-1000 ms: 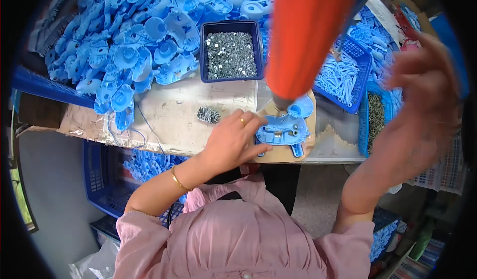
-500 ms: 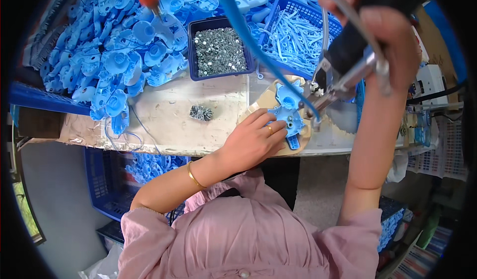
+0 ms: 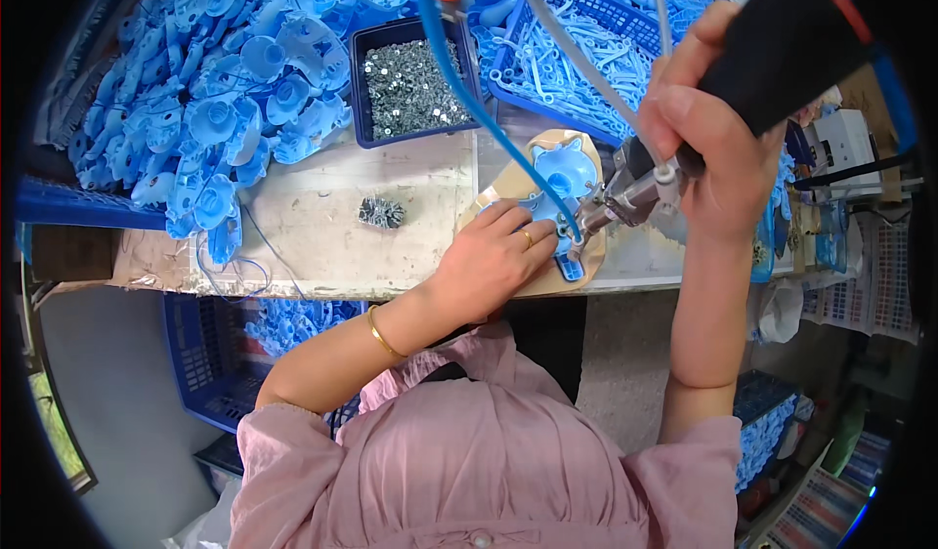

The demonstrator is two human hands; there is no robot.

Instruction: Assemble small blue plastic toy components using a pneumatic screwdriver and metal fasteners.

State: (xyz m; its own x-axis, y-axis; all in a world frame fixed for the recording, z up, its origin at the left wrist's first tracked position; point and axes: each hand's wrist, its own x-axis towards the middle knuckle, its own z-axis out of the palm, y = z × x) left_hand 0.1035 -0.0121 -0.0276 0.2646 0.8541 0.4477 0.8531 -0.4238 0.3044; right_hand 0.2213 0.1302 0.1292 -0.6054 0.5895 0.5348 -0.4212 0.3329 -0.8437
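A power screwdriver (image 3: 772,65) with a black body and metal nose is gripped by my right hand (image 3: 718,144), fingers wrapped round it. Its tip slants down to the lower part of a light-blue plastic housing (image 3: 569,168). That housing lies on a tan fixture (image 3: 510,180) near the table's front edge. My left hand (image 3: 493,264) holds the housing on its left side, fingers bent over it. The fingertips and the tool's contact point are partly hidden. A small heap of screws (image 3: 381,213) lies on the table left of my left hand.
A dark blue bin of small metal screws (image 3: 415,85) stands behind. Right of it is a blue basket (image 3: 513,87) of thin blue parts. Blue housings (image 3: 215,119) pile up at left. A blue hose (image 3: 459,90) and clear tubes cross above the table.
The screwdriver in my right hand has come down and leftward, its nose now at the lower part of the housing. My left hand stays on the housing. The view has shifted slightly.
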